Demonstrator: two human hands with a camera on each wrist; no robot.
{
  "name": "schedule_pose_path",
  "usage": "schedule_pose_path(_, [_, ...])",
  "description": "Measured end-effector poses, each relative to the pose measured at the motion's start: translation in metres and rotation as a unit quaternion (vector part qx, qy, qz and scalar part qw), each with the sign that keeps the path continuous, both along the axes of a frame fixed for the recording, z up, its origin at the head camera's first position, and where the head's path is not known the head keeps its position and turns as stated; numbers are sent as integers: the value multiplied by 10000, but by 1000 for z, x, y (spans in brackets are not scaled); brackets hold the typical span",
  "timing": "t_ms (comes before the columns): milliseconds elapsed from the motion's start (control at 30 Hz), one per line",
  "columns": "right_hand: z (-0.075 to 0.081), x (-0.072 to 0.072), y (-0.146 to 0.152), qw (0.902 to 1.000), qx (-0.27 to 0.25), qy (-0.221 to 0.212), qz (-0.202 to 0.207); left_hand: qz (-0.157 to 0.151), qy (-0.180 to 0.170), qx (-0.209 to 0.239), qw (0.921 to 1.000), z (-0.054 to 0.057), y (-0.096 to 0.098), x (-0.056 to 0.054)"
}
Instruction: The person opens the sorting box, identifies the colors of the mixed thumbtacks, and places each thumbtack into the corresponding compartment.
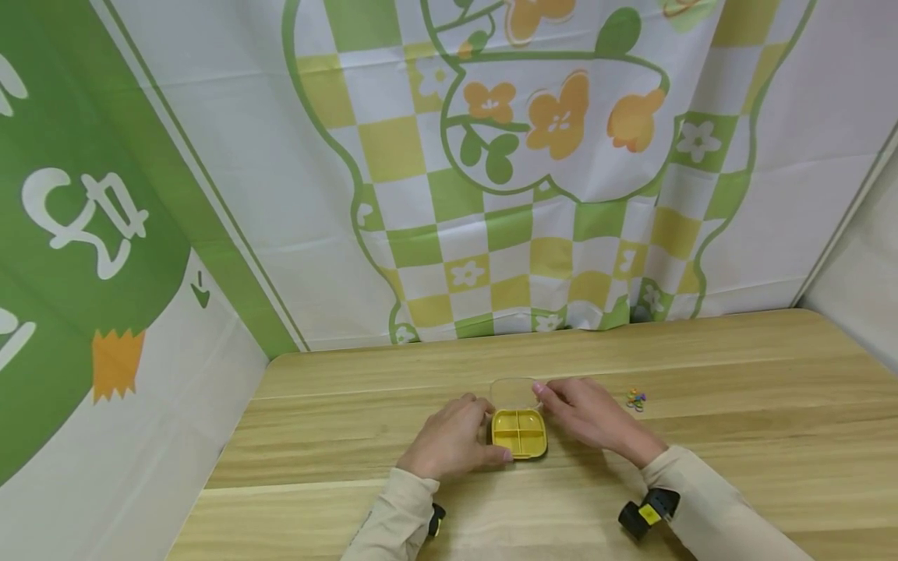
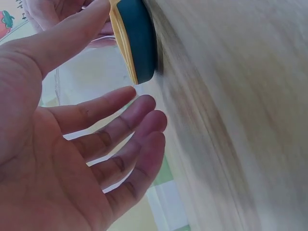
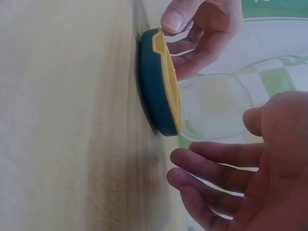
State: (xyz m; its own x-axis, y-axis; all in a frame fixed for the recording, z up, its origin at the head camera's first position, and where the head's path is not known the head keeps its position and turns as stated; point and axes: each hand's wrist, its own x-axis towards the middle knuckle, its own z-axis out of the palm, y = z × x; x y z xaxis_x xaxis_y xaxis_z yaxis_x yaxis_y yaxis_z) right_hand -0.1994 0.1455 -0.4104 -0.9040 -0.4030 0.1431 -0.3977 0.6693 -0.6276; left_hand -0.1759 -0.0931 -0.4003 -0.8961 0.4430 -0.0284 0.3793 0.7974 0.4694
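A small pill box (image 1: pixel 519 433) with a yellow four-part inside and a dark teal base (image 3: pixel 153 91) sits on the table. Its clear lid (image 3: pixel 211 106) stands raised at the far side. My left hand (image 1: pixel 452 440) is at the box's left side, thumb reaching to its near edge; in the left wrist view its other fingers (image 2: pixel 139 125) are spread and loosely bent, apart from the box. On the other side, my right hand (image 1: pixel 585 411) has its thumb tip at the lid's right edge, with the remaining fingers (image 3: pixel 211 168) relaxed below it.
To the right of my right hand lies a little pile of small coloured pieces (image 1: pixel 635 400). The wooden table (image 1: pixel 337 436) runs back to a patterned curtain (image 1: pixel 491 257), with another curtain (image 1: pixel 105 312) along the left side.
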Motion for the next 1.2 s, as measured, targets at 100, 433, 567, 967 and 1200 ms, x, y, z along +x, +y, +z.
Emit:
schedule_pose_path(100, [2, 1, 0, 10000, 21, -27, -7, -45, 119, 23, 9999, -1, 0, -1])
schedule_pose_path(433, [8, 1, 3, 9999, 152, -38, 24, -175, 138, -67, 9997, -4, 2, -2])
schedule_pose_path(567, [10, 0, 5, 9997, 226, 31, 50, -189, 125, -81, 9997, -5, 2, -1])
schedule_pose_path(967, [18, -3, 17, 9986, 497, 84, 145, -194, 153, -113, 9996, -5, 3, -1])
schedule_pose_path(1200, [21, -5, 21, 9981, 566, 185, 185, -198, 265, -105, 9994, -6, 3, -2])
